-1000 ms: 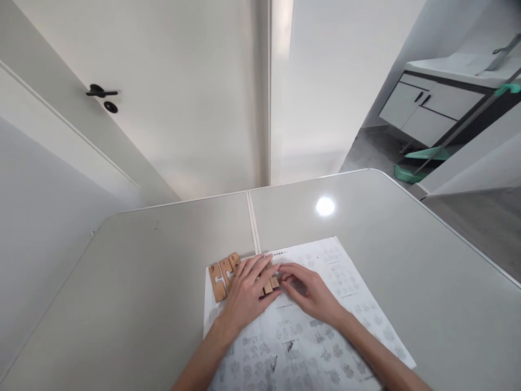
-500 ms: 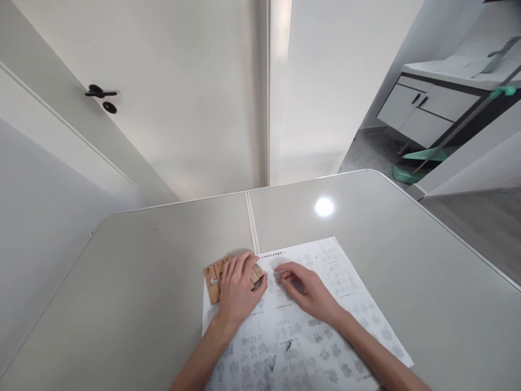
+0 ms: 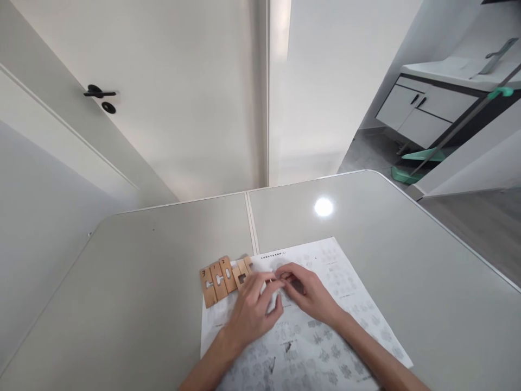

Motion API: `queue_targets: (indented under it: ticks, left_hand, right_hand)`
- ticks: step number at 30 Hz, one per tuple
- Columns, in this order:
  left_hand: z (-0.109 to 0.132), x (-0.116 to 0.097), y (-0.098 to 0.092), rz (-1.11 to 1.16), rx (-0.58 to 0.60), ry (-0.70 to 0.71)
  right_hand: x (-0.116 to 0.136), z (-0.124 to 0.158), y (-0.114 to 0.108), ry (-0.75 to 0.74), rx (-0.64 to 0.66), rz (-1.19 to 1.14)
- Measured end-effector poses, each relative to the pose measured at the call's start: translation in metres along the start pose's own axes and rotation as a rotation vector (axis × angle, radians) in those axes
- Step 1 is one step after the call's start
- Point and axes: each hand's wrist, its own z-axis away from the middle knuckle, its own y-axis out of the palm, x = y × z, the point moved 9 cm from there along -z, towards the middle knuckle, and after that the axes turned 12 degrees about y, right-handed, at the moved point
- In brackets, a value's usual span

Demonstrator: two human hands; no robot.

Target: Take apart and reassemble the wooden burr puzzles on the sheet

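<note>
My left hand (image 3: 257, 309) hovers over the printed sheet (image 3: 325, 320), fingers bent and apart, thumb standing off from them. Its fingertips meet or overlap those of my right hand (image 3: 305, 288), and I cannot tell whether they touch. Loosely curled, my right hand rests low over the sheet, with no held object showing. Beside my left hand lies a row of flat wooden puzzle pieces (image 3: 215, 283) with cut-out slots; some carry handwritten numbers. Notched wooden pieces (image 3: 241, 274) continue the row to the right, partly hidden behind my left hand.
The sheet and pieces lie on a grey table (image 3: 134, 293) with a seam (image 3: 251, 222) across it. Beyond its far edge stands a pale door (image 3: 183, 98) with a black handle (image 3: 100, 93). A sink cabinet (image 3: 427, 106) and green dustpan (image 3: 407, 174) are at the right.
My left hand has come off the wooden pieces and moved right, up to my right hand. The numbered pieces now show. My right hand has hardly moved.
</note>
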Motion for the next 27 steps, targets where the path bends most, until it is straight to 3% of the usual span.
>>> queue_targets:
  ticks: [6,13,27]
  left_hand:
    - [0.006,-0.013,0.031,0.16,0.178,-0.001]
    - [0.002,-0.001,0.031,0.283,0.166,-0.107]
    - [0.004,0.003,0.035,0.332,0.185,-0.158]
  right_hand:
    - [-0.003,0.0,-0.002,-0.003,-0.021,0.03]
    - [-0.005,0.0,-0.003,-0.015,-0.035,0.07]
    - [-0.008,-0.001,-0.003,-0.01,-0.038,0.07]
